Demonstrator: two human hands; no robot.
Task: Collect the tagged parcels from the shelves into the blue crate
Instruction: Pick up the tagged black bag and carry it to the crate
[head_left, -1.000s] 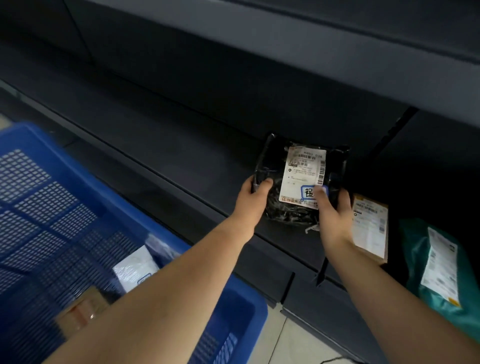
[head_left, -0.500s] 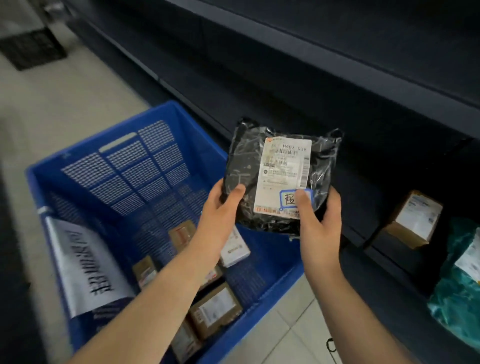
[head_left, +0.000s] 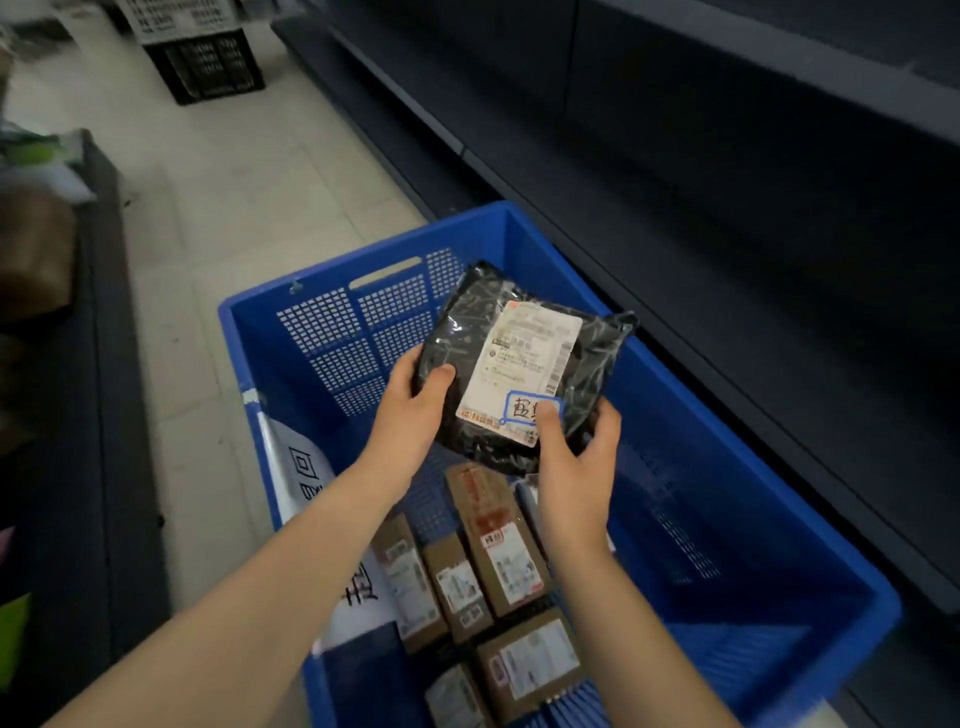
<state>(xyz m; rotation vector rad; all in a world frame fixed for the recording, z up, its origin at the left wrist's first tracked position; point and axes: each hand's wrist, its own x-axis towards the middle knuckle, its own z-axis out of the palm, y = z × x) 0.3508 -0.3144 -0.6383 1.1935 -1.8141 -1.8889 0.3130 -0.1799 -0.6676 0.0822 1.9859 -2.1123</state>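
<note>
I hold a black plastic parcel (head_left: 519, 364) with a white shipping label and a blue-outlined tag above the open blue crate (head_left: 727, 519). My left hand (head_left: 415, 410) grips its left edge, thumb on top. My right hand (head_left: 576, 457) grips its lower right corner, thumb on the tag. Several brown cardboard parcels (head_left: 498, 545) with labels lie on the crate's floor below my hands.
Dark shelving (head_left: 727, 182) runs along the right, close to the crate's right wall. A white printed sheet (head_left: 306, 467) hangs on the crate's left wall. A black crate (head_left: 208, 62) stands on the tiled floor far back. A dark shelf with blurred goods (head_left: 36, 249) is at left.
I lifted the black parcel off the shelf and carried it left and down over the blue crate. Both hands kept their grip; the view swung from the shelf to the crate.
</note>
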